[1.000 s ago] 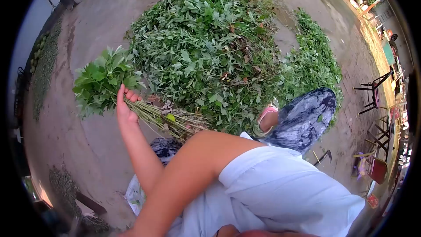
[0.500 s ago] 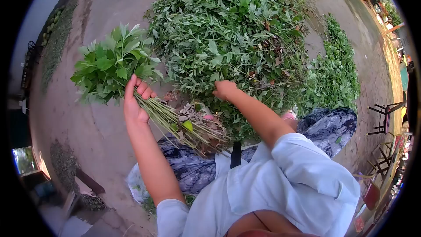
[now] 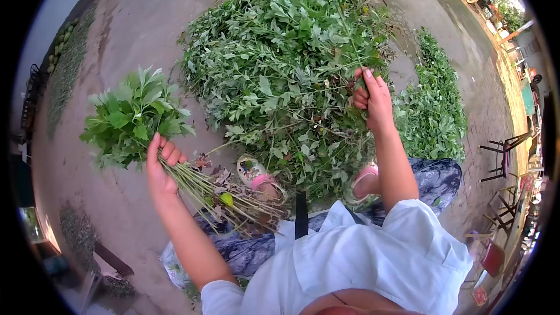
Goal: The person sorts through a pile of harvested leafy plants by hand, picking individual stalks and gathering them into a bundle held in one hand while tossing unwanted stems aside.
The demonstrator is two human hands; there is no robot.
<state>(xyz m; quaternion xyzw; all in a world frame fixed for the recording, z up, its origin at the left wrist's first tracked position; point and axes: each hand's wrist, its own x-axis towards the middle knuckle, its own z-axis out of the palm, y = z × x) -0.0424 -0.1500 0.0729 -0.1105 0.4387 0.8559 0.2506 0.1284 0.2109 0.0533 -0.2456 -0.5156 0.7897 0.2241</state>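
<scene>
Just left of the big green heap (image 3: pixel 274 64), the left hand (image 3: pixel 162 169) wraps its curled fingers around a leafy bunch (image 3: pixel 198 184), and over at the heap's right edge, the right hand (image 3: pixel 373 98) pinches a sprig (image 3: pixel 354 48) between thumb and fingers!

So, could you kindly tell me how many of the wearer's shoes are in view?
2: the left shoe and the right shoe, both at the near end of the leafy heap.
</scene>
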